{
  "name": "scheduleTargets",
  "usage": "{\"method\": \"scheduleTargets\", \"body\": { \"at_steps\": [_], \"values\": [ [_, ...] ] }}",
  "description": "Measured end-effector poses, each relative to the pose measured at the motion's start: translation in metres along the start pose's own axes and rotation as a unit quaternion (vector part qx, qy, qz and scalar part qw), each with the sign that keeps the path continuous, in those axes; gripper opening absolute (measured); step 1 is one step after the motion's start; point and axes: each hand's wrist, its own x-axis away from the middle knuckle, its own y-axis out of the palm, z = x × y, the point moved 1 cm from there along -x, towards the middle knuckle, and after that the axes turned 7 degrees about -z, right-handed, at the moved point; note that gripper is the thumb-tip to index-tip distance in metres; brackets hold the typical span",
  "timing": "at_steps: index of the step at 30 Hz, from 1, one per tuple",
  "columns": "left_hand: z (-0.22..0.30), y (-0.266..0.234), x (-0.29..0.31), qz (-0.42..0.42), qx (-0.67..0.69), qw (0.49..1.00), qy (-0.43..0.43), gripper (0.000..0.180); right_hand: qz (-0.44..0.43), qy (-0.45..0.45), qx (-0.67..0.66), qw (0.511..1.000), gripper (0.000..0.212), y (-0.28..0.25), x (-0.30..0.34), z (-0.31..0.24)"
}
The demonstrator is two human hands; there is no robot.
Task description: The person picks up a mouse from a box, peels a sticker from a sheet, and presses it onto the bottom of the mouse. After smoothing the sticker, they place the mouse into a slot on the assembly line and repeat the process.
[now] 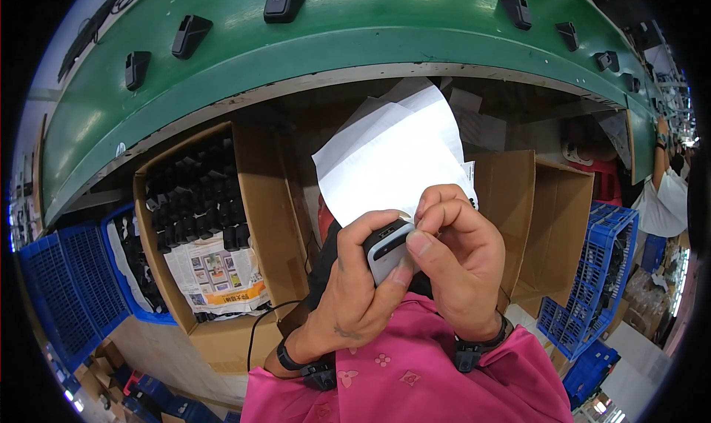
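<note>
My left hand [348,286] is wrapped round a small grey device with a black end [386,251], held in front of my chest. A slot like a port shows in its black end, which is tilted up. My right hand [466,264] is closed in a pinch at the device's right corner, thumb and fingertips against its edge. Whether something thin or small is between those fingertips I cannot tell. Just beyond both hands lie white paper sheets [389,149]. Each wrist wears a black band.
A green bench [415,49] runs across the far side with several black stands [285,1] on it. At left, a cardboard box [270,238] holds black parts and newspaper. Another carton [552,230] and blue crates [592,267] stand right. Another person's arm [661,153] shows far right.
</note>
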Motion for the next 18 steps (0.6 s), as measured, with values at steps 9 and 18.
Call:
{"method": "scheduleTargets", "body": {
  "at_steps": [9,18],
  "values": [
    [-0.002,-0.003,-0.001,0.000,-0.023,1.000,-0.004,0.049,0.009,-0.014,0.007,1.000,0.007,-0.002,-0.001,0.003],
    [-0.026,-0.010,-0.008,0.046,0.249,0.965,-0.067,0.051,0.062,0.027,-0.025,0.997,0.007,-0.003,-0.006,0.003]
  ]
}}
